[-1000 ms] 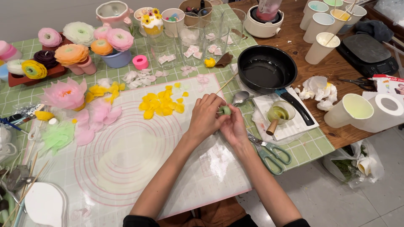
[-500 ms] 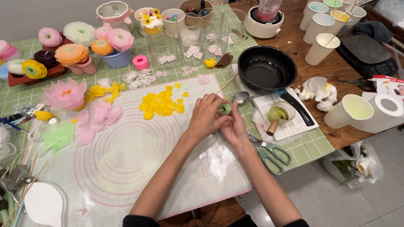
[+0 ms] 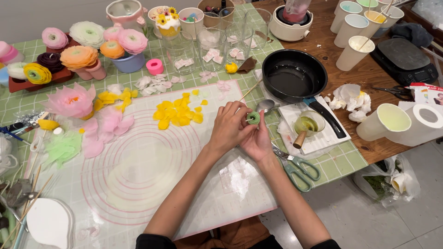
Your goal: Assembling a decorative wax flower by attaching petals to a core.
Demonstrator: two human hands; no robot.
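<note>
Two hands meet over the right part of the pale silicone mat [image 3: 152, 184], pinching one small green roll [image 3: 253, 117] between them. The left hand [image 3: 229, 129] closes its fingers on the roll from the left and above; the right hand [image 3: 258, 140] cups it from below and the right, thumb up against it. The roll sits at the fingertips, its round end turned up toward the camera, so its axis points roughly at the viewer and not along the surface. Both hands are equally close to it; neither is free.

Just beyond the fingertips lies a metal spoon [image 3: 266, 106], and to its right a small glass bowl [image 3: 308, 124] of greenish liquid with a wooden-handled tool, standing on a white tray [image 3: 323, 138]. A black frying pan [image 3: 294, 76] sits farther back. Green-handled scissors [image 3: 300, 168] lie near the right wrist. To the left of the hands, a scatter of yellow petals [image 3: 177, 113] rests on the mat, with pink petals [image 3: 108, 127] farther left and finished paper-like flowers [image 3: 78, 55] along the back of the surface.
</note>
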